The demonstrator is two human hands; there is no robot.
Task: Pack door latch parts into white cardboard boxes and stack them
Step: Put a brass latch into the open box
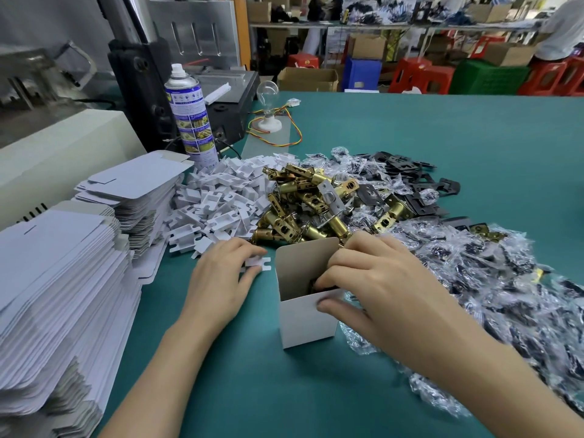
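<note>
One head-worn wide-angle view looks forward and down from close above the near edge of the green surface (442, 147), taking in the far workshop behind

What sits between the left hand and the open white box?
In the head view, a white plastic piece, pinched by the left hand, juts toward the open white box; beyond it only a bare strip of green table.
</note>
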